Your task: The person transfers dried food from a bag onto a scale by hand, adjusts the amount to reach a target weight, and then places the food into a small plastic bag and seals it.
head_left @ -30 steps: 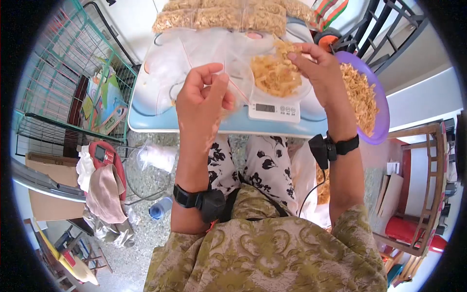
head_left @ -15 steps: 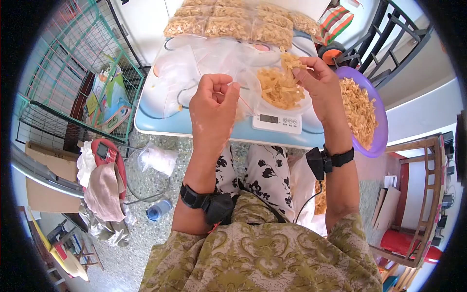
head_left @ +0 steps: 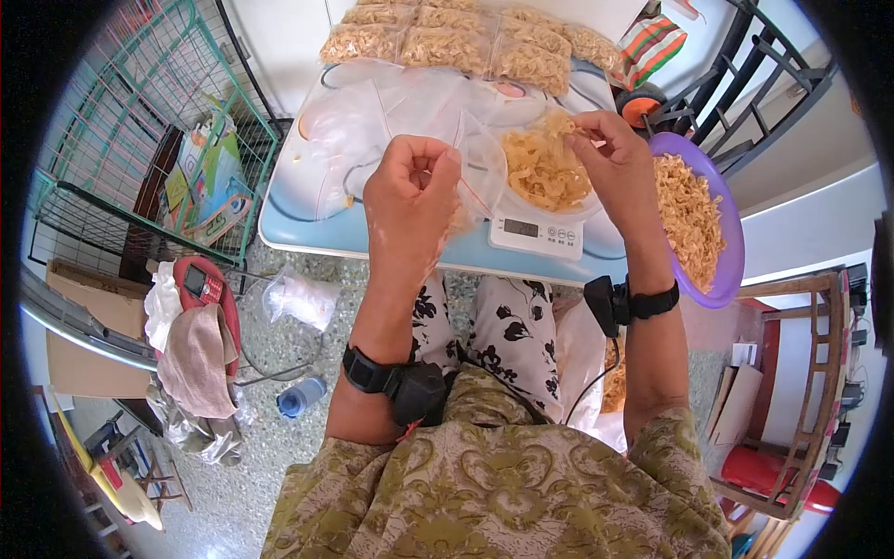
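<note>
My left hand [head_left: 410, 205] is closed at the near edge of the table, thumb against curled fingers. It pinches a clear plastic bag [head_left: 480, 172] with a red line; the exact grip is partly hidden. Pale yellow dried strips [head_left: 560, 129] are between the thumb and fingers of my right hand [head_left: 615, 168], over a clear bowl [head_left: 590, 207]. A pile of the same strips [head_left: 545, 177] lies in that bowl. Under it is a white kitchen scale [head_left: 536, 238] with a small display, its digits too blurred to read.
Filled clear bags [head_left: 447, 48] are stacked at the table's far side. More plastic bags [head_left: 349, 112] lie flat on the left. A purple basin [head_left: 731, 233] of dried strips stands right of the table [head_left: 307, 238]. A green wire cage [head_left: 251, 177] is at the left.
My right hand has lowered the strips slightly toward the bowl. The left hand stays almost in place. The whole view has shifted a little.
</note>
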`<state>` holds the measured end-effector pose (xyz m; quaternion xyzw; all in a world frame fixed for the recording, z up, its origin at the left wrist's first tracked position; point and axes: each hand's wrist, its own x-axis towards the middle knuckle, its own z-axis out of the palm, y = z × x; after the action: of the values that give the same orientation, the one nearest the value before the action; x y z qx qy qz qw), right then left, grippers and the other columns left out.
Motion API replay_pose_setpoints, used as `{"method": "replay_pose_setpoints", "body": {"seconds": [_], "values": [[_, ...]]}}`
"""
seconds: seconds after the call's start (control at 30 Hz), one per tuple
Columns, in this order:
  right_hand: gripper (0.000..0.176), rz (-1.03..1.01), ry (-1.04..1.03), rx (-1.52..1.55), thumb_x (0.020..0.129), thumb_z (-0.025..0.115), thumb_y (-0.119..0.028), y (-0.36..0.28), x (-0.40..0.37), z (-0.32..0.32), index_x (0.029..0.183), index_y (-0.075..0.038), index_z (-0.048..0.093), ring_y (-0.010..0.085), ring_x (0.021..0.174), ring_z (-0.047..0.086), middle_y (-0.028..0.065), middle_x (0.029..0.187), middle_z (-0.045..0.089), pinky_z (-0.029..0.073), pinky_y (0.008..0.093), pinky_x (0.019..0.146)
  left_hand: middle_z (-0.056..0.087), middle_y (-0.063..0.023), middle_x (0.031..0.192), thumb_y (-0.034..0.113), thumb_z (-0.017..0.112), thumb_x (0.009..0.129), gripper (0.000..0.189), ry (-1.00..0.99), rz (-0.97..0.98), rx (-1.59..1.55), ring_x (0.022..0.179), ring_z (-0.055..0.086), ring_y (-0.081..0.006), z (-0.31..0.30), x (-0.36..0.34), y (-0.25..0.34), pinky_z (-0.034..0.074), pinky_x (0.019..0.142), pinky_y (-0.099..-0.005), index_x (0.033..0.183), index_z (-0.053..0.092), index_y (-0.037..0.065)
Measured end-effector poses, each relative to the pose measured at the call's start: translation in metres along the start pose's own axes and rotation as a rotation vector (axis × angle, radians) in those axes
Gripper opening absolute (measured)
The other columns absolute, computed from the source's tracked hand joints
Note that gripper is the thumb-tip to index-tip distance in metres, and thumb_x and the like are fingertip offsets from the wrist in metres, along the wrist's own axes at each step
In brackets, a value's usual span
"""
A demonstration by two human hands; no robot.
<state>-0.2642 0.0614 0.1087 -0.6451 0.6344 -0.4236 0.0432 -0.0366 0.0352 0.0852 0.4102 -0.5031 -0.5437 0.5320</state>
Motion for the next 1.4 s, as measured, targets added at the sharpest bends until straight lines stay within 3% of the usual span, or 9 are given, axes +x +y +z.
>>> {"method": "replay_pose_setpoints", "body": {"seconds": [0.13, 0.2, 0.4, 0.63, 0.8, 1.0, 1.17, 1.4], "values": [[0.017, 0.136, -0.041, 0.128, 0.085, 0.066, -0.013, -0.006, 0.002, -0.004, 0.097, -0.001, 0.063, 0.0126, 0.074, 0.061, 0.0054, 0.083, 0.064, 0.049, 0.0266, 0.068, 0.057, -0.0007, 0.072, 0.014, 0.065, 0.089, 0.015, 0.001, -0.023, -0.003, 0.053, 0.050, -0.0040, -0.001, 0.000, 0.002, 0.038, 0.044, -0.0192, 0.092, 0.058, 0.001], [0.016, 0.285, -0.048, 0.440, 0.087, 0.066, -0.014, -0.006, 0.001, -0.005, 0.095, -0.001, 0.063, 0.0087, 0.074, 0.058, 0.0018, 0.080, 0.062, 0.048, 0.0238, 0.067, 0.057, -0.0008, 0.072, 0.014, 0.065, 0.089, 0.015, -0.001, -0.044, -0.020, 0.053, 0.050, -0.0042, -0.002, 0.001, 0.002, 0.039, 0.045, -0.0192, 0.092, 0.058, 0.001], [0.011, 0.407, 0.028, 0.892, 0.089, 0.064, -0.010, -0.003, -0.001, -0.006, 0.096, -0.002, 0.061, 0.0088, 0.076, 0.060, 0.0023, 0.085, 0.061, 0.052, 0.0245, 0.068, 0.057, -0.0010, 0.074, 0.015, 0.064, 0.089, 0.016, -0.014, -0.079, -0.081, 0.055, 0.052, -0.0052, -0.003, 0.001, -0.002, 0.044, 0.047, -0.0200, 0.092, 0.058, 0.001], [0.010, 0.419, 0.106, 1.128, 0.090, 0.060, -0.003, -0.034, -0.004, -0.010, 0.099, -0.001, 0.060, 0.0134, 0.084, 0.064, 0.0066, 0.096, 0.065, 0.057, 0.0294, 0.073, 0.058, -0.0016, 0.074, 0.017, 0.063, 0.090, 0.017, -0.025, -0.048, -0.146, 0.056, 0.054, -0.0061, -0.002, 0.001, -0.008, 0.047, 0.049, -0.0207, 0.094, 0.058, 0.002], [0.012, 0.286, 0.049, 1.186, 0.089, 0.061, -0.001, -0.072, -0.014, 0.012, 0.101, -0.001, 0.060, 0.0137, 0.084, 0.064, 0.0067, 0.096, 0.065, 0.056, 0.0281, 0.071, 0.058, -0.0022, 0.072, 0.015, 0.063, 0.090, 0.016, -0.018, -0.051, -0.187, 0.056, 0.054, -0.0060, -0.001, 0.001, -0.007, 0.046, 0.047, -0.0202, 0.094, 0.057, 0.001], [0.015, 0.243, 0.029, 0.788, 0.088, 0.062, -0.004, -0.075, -0.029, 0.055, 0.102, 0.002, 0.059, 0.0116, 0.075, 0.064, 0.0060, 0.093, 0.063, 0.054, 0.0244, 0.069, 0.059, -0.0018, 0.073, 0.017, 0.062, 0.091, 0.016, -0.007, -0.056, -0.189, 0.057, 0.055, -0.0068, -0.002, 0.000, -0.006, 0.047, 0.050, -0.0204, 0.095, 0.057, 0.002], [0.014, 0.240, -0.010, 0.603, 0.086, 0.063, -0.004, -0.073, -0.033, 0.060, 0.099, 0.001, 0.060, 0.0105, 0.077, 0.063, 0.0053, 0.089, 0.062, 0.052, 0.0230, 0.067, 0.059, -0.0021, 0.074, 0.018, 0.063, 0.091, 0.017, 0.005, -0.060, -0.223, 0.058, 0.056, -0.0074, -0.004, -0.001, -0.007, 0.048, 0.050, -0.0206, 0.096, 0.057, 0.003], [0.012, 0.022, -0.148, 0.198, 0.080, 0.059, -0.007, -0.073, -0.025, 0.055, 0.090, 0.000, 0.058, 0.0329, 0.078, 0.061, 0.0175, 0.085, 0.061, 0.048, 0.0396, 0.069, 0.059, -0.0017, 0.077, 0.016, 0.062, 0.092, 0.015, -0.010, -0.031, -0.180, 0.060, 0.056, -0.0071, -0.005, 0.000, -0.012, 0.047, 0.051, -0.0206, 0.096, 0.056, 0.003]]}}
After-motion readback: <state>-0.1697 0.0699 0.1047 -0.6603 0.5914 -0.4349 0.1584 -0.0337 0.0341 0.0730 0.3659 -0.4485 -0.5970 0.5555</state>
